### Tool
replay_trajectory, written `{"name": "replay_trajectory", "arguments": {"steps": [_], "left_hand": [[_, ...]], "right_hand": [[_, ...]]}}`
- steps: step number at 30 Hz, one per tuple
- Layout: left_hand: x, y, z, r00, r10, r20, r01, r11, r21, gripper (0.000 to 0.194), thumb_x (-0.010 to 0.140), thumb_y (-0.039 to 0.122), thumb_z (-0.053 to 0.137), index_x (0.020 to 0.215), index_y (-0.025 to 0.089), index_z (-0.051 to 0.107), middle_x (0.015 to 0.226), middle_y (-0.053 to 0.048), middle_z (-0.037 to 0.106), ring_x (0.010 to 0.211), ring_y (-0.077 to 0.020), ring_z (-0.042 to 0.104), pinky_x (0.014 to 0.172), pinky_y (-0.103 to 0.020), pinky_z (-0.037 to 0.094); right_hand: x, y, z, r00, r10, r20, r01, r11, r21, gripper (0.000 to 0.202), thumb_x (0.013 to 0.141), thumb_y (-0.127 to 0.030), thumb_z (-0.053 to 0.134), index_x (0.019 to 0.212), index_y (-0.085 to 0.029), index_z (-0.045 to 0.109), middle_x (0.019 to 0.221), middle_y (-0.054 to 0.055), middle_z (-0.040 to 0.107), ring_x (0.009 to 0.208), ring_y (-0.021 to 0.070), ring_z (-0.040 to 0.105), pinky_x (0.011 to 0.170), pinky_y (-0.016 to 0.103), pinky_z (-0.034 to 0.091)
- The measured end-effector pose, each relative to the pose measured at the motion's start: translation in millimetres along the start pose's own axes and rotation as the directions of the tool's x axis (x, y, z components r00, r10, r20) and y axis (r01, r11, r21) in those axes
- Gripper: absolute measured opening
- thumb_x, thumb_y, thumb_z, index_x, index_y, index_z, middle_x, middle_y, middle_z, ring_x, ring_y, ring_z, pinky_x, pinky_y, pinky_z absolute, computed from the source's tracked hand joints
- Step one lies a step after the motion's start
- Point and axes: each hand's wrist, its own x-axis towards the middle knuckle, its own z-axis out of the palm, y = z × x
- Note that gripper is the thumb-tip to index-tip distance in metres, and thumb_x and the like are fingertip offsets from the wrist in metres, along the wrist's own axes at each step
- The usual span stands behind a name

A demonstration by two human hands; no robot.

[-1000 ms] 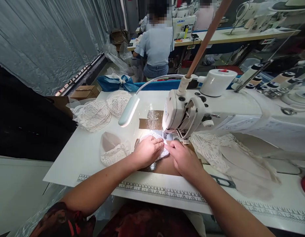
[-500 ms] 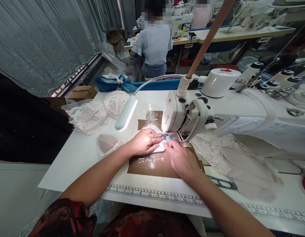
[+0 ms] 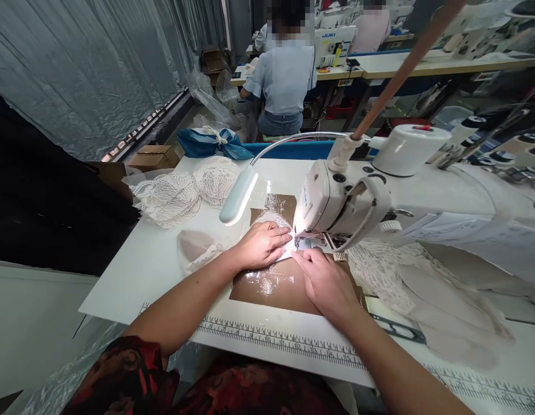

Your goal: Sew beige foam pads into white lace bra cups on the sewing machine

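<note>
A white lace piece (image 3: pixel 274 219) lies under the needle area of a white sewing machine (image 3: pixel 321 193), lit brightly by a lamp. My left hand (image 3: pixel 264 245) rests flat on the lace, fingers stretched toward the presser foot. Just right of it, my right hand (image 3: pixel 330 279) is closed, its thumb and forefinger pinching the near edge of the lace beside the foot. Glare and the fingers hide the exact stitching spot. Brown tape (image 3: pixel 271 291) covers the table under both hands.
Stacked lace pieces (image 3: pixel 168 199) lie at the back left, with a sheer lace piece (image 3: pixel 198 248) nearer. More lace and beige fabric (image 3: pixel 440 311) spread at the right. A lamp (image 3: pixel 239 196) hangs over the table (image 3: pixel 120 288). A person (image 3: pixel 287 78) sits ahead.
The view has turned slightly left, so everything sits further right in the picture. Both hands keep nearly the same places on the lace by the presser foot.
</note>
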Motion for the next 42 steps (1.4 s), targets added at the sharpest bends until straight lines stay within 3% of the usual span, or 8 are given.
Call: {"name": "replay_trajectory", "arguments": {"steps": [15,17,21,31,33,36,39,42], "left_hand": [[-57,20,-40.5,0.927,-0.374,-0.022,0.375,0.925,0.069,0.045,0.089,0.052,0.051,0.118,0.02,0.061,0.128,-0.009,0.059,0.11,-0.0279,0.053,0.093,-0.043,0.044],[-93,18,-54.5,0.845,-0.501,-0.185,0.521,0.85,0.077,0.038,0.093,0.042,0.045,0.12,0.017,0.057,0.123,-0.01,0.059,0.11,-0.0263,0.052,0.094,-0.043,0.043],[-166,9,-67.0,0.491,-0.735,-0.467,0.833,0.553,0.004,0.029,0.088,0.042,0.054,0.096,0.015,0.058,0.101,-0.016,0.06,0.099,-0.0328,0.053,0.082,-0.046,0.042],[-204,32,-77.1,0.408,-0.73,-0.549,0.708,0.633,-0.315,0.021,0.098,0.028,0.034,0.08,0.021,0.042,0.07,-0.001,0.045,0.064,-0.0156,0.045,0.058,-0.029,0.036],[-201,48,-84.1,0.42,-0.681,-0.6,0.579,0.71,-0.401,0.018,0.099,0.03,0.034,0.085,0.021,0.042,0.069,0.001,0.041,0.061,-0.014,0.041,0.056,-0.027,0.035],[-180,79,-86.5,0.611,-0.573,-0.546,0.391,0.818,-0.422,0.018,0.098,0.032,0.039,0.085,0.021,0.044,0.073,0.001,0.047,0.061,-0.0124,0.044,0.057,-0.026,0.038],[-148,105,-77.8,0.872,-0.304,-0.383,0.135,0.902,-0.41,0.013,0.095,0.028,0.04,0.085,0.02,0.043,0.081,-0.003,0.054,0.071,-0.0136,0.052,0.063,-0.026,0.044],[-121,112,-64.5,0.944,-0.176,-0.28,0.043,0.904,-0.425,0.009,0.094,0.021,0.036,0.089,0.018,0.043,0.084,-0.004,0.055,0.074,-0.0137,0.052,0.067,-0.026,0.046]], "right_hand": [[-3,6,15,0.978,-0.014,-0.209,0.026,0.998,0.055,0.04,0.091,-0.018,0.036,0.119,-0.02,0.065,0.111,0.006,0.067,0.086,0.0204,0.065,0.07,0.032,0.048],[-4,5,14,0.976,-0.01,-0.216,0.025,0.998,0.064,0.039,0.092,-0.02,0.036,0.115,-0.021,0.066,0.109,0.005,0.068,0.084,0.0196,0.065,0.068,0.031,0.048],[-4,3,12,0.976,-0.015,-0.217,0.028,0.998,0.055,0.038,0.093,-0.024,0.035,0.113,-0.022,0.068,0.106,0.005,0.068,0.081,0.0192,0.065,0.065,0.032,0.047],[-11,9,-7,0.993,-0.015,-0.12,0.057,0.932,0.359,0.042,0.092,-0.044,0.041,0.119,-0.021,0.064,0.123,0.009,0.062,0.1,0.0254,0.063,0.079,0.037,0.053],[-21,-2,-22,0.998,-0.026,-0.059,0.053,0.857,0.513,0.047,0.089,-0.051,0.049,0.127,-0.024,0.059,0.129,0.009,0.058,0.098,0.0249,0.064,0.081,0.038,0.054],[-31,-32,-37,0.995,-0.072,-0.067,0.098,0.711,0.697,0.075,0.076,-0.058,0.065,0.141,-0.026,0.045,0.139,0.012,0.051,0.114,0.0317,0.058,0.094,0.046,0.05],[-31,-64,-36,0.991,-0.135,0.013,0.04,0.378,0.925,0.099,0.065,-0.058,0.075,0.148,-0.025,0.032,0.148,0.014,0.041,0.131,0.0351,0.043,0.103,0.049,0.043],[-28,-78,-22,0.971,-0.13,0.201,-0.209,-0.047,0.977,0.086,0.067,-0.051,0.077,0.14,-0.023,0.043,0.127,0.014,0.062,0.111,0.0315,0.061,0.091,0.045,0.052]]}}
